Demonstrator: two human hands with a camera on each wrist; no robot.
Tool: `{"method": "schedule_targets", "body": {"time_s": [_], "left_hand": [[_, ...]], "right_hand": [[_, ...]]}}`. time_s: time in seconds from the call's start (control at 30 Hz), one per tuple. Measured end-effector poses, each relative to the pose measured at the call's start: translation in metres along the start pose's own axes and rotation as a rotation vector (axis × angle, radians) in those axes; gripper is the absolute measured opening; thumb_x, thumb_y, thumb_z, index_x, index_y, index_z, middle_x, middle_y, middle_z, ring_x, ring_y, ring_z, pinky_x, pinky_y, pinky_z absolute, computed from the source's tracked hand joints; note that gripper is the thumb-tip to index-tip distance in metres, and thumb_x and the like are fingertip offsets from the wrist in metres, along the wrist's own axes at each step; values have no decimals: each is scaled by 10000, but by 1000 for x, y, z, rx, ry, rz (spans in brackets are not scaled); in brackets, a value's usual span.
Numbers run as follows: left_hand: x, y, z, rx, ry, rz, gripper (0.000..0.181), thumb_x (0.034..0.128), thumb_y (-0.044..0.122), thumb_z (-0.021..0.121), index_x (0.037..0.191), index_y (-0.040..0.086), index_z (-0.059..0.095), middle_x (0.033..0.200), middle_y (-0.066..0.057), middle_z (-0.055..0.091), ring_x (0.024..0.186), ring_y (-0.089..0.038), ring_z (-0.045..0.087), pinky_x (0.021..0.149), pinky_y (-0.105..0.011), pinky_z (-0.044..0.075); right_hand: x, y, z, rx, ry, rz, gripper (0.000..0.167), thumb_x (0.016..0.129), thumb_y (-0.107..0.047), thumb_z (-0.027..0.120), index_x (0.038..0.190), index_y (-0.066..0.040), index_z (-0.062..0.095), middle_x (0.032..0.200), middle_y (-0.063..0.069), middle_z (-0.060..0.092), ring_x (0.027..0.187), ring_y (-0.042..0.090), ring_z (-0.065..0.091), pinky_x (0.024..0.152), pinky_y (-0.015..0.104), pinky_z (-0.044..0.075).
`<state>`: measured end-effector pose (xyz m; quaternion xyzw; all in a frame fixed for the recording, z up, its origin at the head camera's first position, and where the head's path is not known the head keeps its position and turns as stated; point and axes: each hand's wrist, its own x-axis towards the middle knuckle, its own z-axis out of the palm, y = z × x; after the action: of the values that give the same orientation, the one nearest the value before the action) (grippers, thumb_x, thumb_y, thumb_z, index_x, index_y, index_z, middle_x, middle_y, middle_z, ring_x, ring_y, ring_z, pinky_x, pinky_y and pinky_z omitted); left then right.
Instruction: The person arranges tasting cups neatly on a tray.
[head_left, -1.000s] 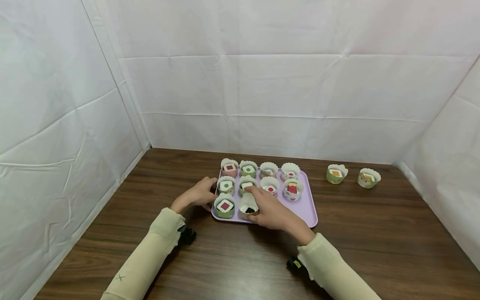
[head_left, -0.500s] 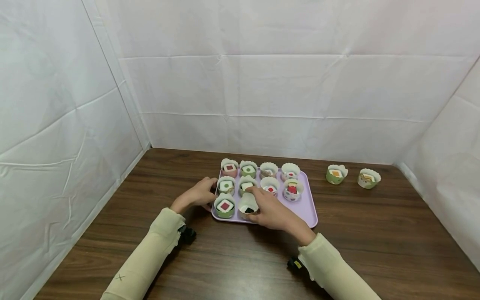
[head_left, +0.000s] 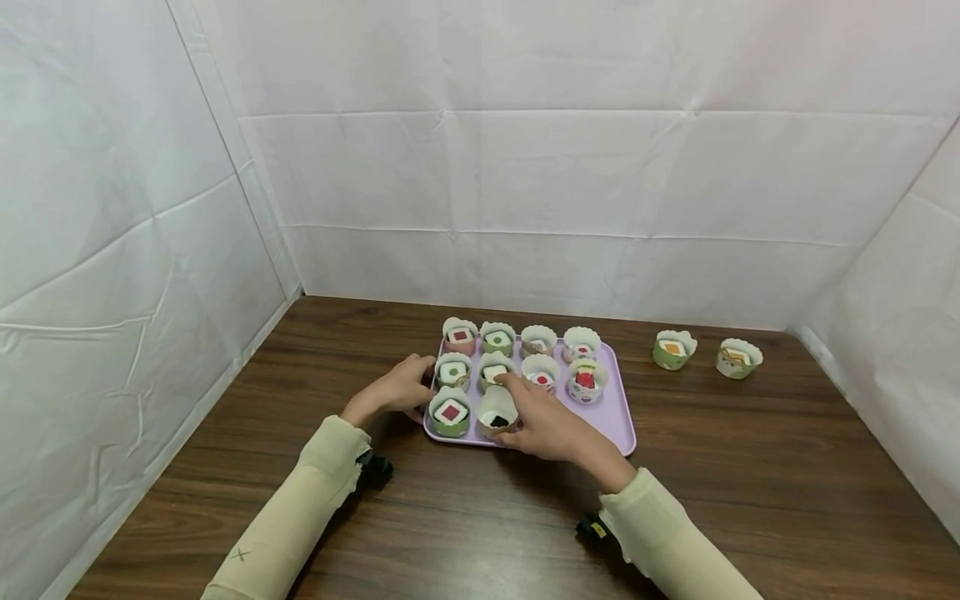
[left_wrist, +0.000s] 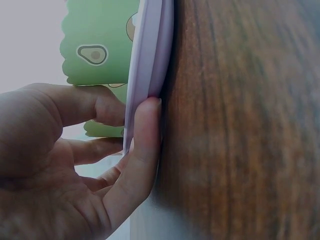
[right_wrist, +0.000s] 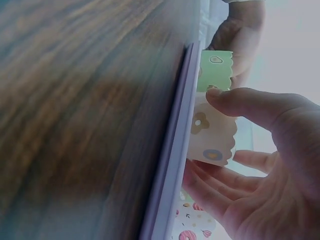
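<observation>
In the head view, my left hand (head_left: pixel 403 387) is at the left edge of the lilac tray (head_left: pixel 609 417). The left wrist view has its thumb against the tray's outer rim and its fingers on the inner side, pinching the rim. My right hand (head_left: pixel 546 423) holds a beige paper baking cup (head_left: pixel 495 402) with a dark piece inside, at the tray's front row. The right wrist view shows thumb and fingers around the cup's patterned wall (right_wrist: pixel 214 131), the cup standing on the tray. Left of it sits a green cup (head_left: pixel 450 427) with a red-and-white square piece.
Several other filled baking cups stand on the tray, including a pink cup (head_left: pixel 459 343) at the back left and a spotted cup (head_left: pixel 586 390) at the right. Two more, a green cup (head_left: pixel 670 360) and a patterned cup (head_left: pixel 735 367), stand on the wooden table (head_left: pixel 750 467). White cloth walls surround the table.
</observation>
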<state>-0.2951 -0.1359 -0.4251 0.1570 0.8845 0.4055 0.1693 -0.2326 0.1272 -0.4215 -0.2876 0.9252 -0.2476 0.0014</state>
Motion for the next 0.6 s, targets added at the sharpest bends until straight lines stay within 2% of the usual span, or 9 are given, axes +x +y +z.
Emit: {"method": "schedule_targets", "body": {"time_s": [0.1, 0.23, 0.33, 0.47, 0.6], "left_hand": [[0, -1, 0, -1, -1, -2, 400, 932, -5, 606, 1325, -40, 538, 1273, -257, 432, 928, -327, 614, 595, -337, 656], [1, -1, 0, -10, -2, -5, 416, 931, -9, 606, 1339, -39, 533, 1275, -257, 428, 926, -326, 616, 599, -340, 657], [0, 0, -1, -12, -6, -5, 420, 932, -9, 603, 1344, -40, 531, 1282, -259, 425, 923, -322, 617, 599, -337, 658], [0, -1, -1, -8, -10, -7, 425, 940, -2, 600, 1357, -37, 527, 1284, -256, 425, 911, -315, 616, 597, -329, 656], [1, -2, 0, -7, -9, -7, 424, 941, 1, 600, 1357, -39, 527, 1285, -259, 425, 911, -319, 616, 596, -332, 655]], "right_hand": [[-1, 0, -2, -6, 5, -10, 787, 862, -256, 826, 1489, -11, 418, 1346, 180, 606, 1016, 229, 587, 927, 431, 531], [-3, 0, -5, -7, -9, -11, 789, 877, -268, 815, 1501, -7, 408, 1430, 208, 569, 1169, 279, 597, 1032, 478, 526], [-4, 2, -9, 4, -28, 4, 795, 884, -277, 811, 1512, -18, 397, 1398, 206, 592, 1222, 308, 607, 1041, 491, 534], [-7, 4, -17, 23, -35, 28, 823, 872, -267, 830, 1522, -27, 385, 1287, 175, 633, 1143, 302, 644, 947, 458, 582], [-9, 5, -24, 48, -29, 52, 839, 858, -258, 843, 1527, -33, 389, 1273, 155, 631, 1130, 286, 652, 937, 429, 596]]}}
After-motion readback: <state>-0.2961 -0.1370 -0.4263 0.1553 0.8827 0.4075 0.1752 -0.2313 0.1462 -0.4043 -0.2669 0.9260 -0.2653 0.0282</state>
